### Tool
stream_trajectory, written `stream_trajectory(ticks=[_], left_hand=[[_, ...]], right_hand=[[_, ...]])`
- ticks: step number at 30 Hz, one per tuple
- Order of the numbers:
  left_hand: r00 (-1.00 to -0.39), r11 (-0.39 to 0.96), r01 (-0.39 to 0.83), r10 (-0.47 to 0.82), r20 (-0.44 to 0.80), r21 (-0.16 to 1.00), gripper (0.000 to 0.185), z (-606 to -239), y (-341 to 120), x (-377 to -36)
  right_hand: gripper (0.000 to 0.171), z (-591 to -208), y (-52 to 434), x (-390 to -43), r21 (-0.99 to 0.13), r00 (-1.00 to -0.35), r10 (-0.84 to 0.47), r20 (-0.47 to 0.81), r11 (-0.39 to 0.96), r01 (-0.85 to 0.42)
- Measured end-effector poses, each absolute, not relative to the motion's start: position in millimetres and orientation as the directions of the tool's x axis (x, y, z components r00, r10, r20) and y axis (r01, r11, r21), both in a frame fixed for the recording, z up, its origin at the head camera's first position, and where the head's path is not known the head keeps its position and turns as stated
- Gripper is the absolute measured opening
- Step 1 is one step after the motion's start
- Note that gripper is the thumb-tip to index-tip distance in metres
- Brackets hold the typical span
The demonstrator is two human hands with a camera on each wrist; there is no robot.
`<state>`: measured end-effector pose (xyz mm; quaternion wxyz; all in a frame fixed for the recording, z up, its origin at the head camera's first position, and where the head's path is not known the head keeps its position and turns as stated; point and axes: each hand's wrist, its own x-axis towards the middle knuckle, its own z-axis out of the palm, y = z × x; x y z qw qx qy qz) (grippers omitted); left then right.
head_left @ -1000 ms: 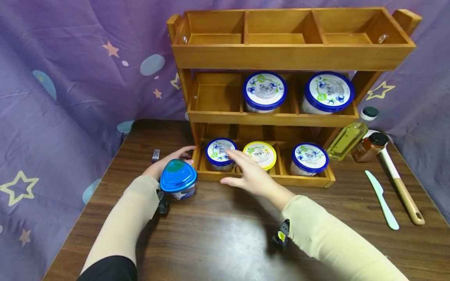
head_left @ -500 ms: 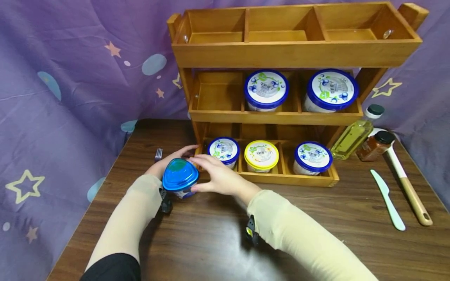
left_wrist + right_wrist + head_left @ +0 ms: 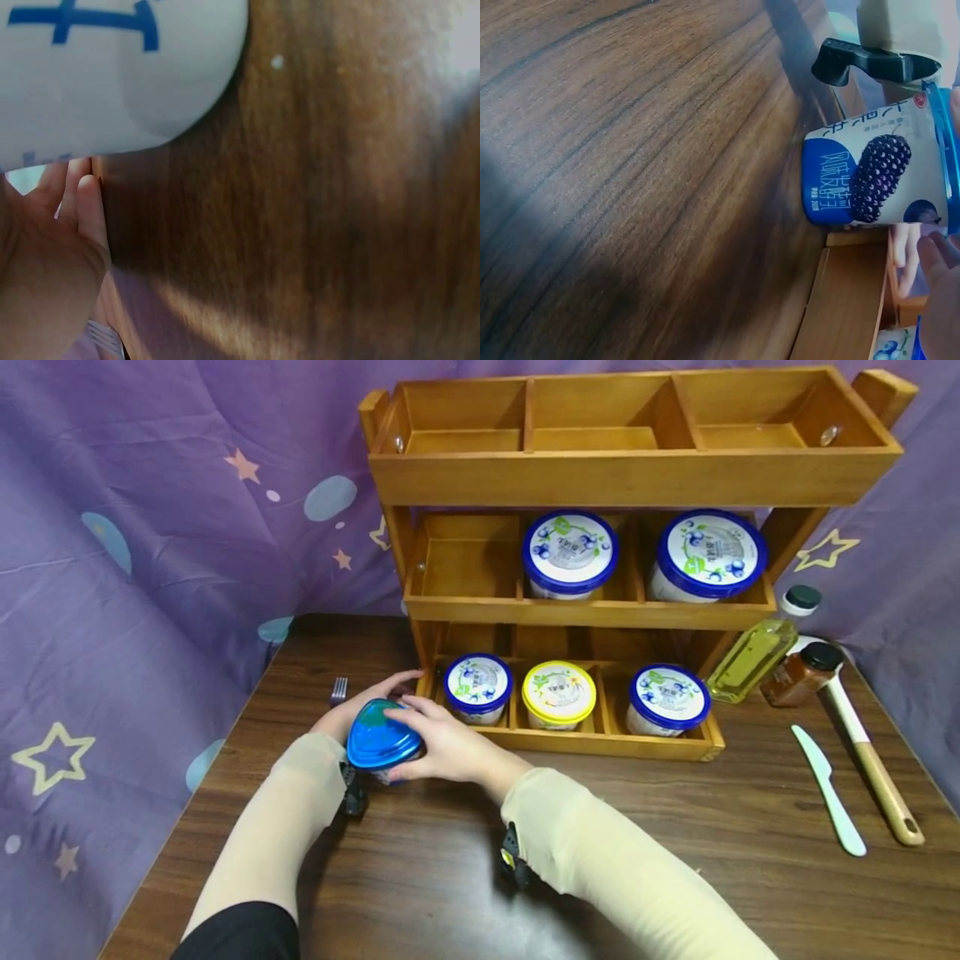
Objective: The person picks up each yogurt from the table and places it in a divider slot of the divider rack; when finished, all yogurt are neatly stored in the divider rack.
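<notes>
Purple cloth [image 3: 150, 527] printed with stars and pale discs hangs behind and to the left of a dark wooden table [image 3: 450, 893], meeting it along the table's left edge and far edge. Against the far edge stands a three-tier wooden rack [image 3: 630, 477], the landmark here. Its top tier holds nothing; the middle tier holds two blue-rimmed tubs [image 3: 570, 553] in its centre and right compartments; the bottom tier holds a blue-rimmed tub [image 3: 477, 687], a yellow-rimmed tub [image 3: 558, 695] and another blue-rimmed tub [image 3: 668, 698].

Just left of the rack's bottom corner sits a yogurt cup [image 3: 382, 742] with a blue lid and a blackberry picture on its side. The left hand [image 3: 352, 710] lies behind it, fingers stretched toward the rack; whether they touch the cup cannot be told. The right hand [image 3: 442, 747] curls round the cup's right side and lid, fingers pinching it. A fork [image 3: 338, 690] lies just left of the hands.

Right of the rack lie an oil bottle [image 3: 753, 652], a spice jar [image 3: 802, 672], a white plastic knife [image 3: 828, 789] and a wooden-handled spatula [image 3: 870, 760]. Bare tabletop spreads in front of the rack, toward the near edge.
</notes>
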<state>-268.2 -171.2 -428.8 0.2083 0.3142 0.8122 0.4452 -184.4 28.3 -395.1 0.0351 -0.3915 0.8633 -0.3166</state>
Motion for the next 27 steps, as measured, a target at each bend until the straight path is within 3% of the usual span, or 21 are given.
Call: stream_trajectory(ticks=[20,27], left_hand=[[-0.756,0.466,0.235,0.640,-0.141,0.853,0.069,-434.2,-171.0,-269.4],[-0.793,0.523,0.132,0.565,-0.227,0.842,0.074,-434.9,-169.1,-272.6]], right_hand=[[0.076,-401.5,33.1,-183.2,-0.567,-0.698,-0.691,0.190,0.503,-0.652],[0.075,-400.0,46.1,-177.5,-0.568,-0.703,-0.678,0.217,0.498,-0.655]])
